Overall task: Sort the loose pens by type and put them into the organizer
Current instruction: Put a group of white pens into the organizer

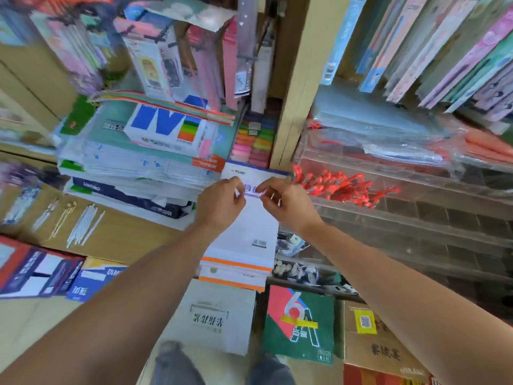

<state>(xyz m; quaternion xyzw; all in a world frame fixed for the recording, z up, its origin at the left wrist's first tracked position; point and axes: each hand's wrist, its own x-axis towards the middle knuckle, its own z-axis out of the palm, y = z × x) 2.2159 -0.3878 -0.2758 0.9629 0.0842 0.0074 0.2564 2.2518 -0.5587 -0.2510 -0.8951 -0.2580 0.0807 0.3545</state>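
Both my hands meet over a white paper ream [251, 226] at the centre of the head view. My left hand [222, 202] and my right hand [286, 204] pinch the two ends of a small purple-and-white item [253, 193], which is too blurred to identify. Several loose white pens [83, 226] lie in rows on a brown cardboard surface [122, 234] at the left, with two or three thinner pens [59, 215] beside them. A clear plastic compartment organizer [416, 218] stands at the right, with red pens or clips [338, 187] in an upper tray.
Stacked paper reams [138, 162] and a white box with a blue M [169, 126] sit behind my hands. Coloured sticky pads [255, 143] stand beside a wooden shelf post [294, 101]. Notebooks [444, 51] fill the upper right shelf. Cardboard boxes [372, 337] crowd the floor.
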